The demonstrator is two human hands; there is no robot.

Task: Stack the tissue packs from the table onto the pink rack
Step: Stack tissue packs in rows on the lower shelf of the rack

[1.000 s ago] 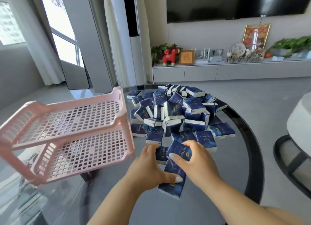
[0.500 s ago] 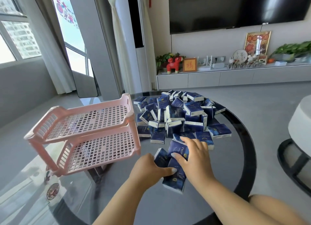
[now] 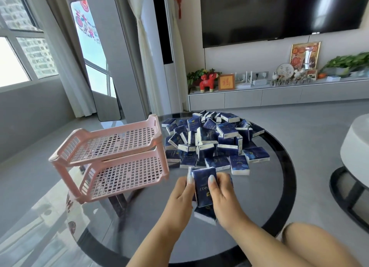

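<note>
Held tissue packs (image 3: 204,183): dark blue wrappers with white ends, gathered in a small bundle just above the round glass surface (image 3: 259,202), near its front edge. Further packs lie beneath the bundle. The main pile of tissue packs (image 3: 211,140) sits heaped behind, toward the far rim. The pink rack (image 3: 111,156), two perforated tiers, both without packs, stands left of the pile. Left hand (image 3: 182,192) and right hand (image 3: 221,192) flank the bundle, fingers curled round it, thumbs on top.
</note>
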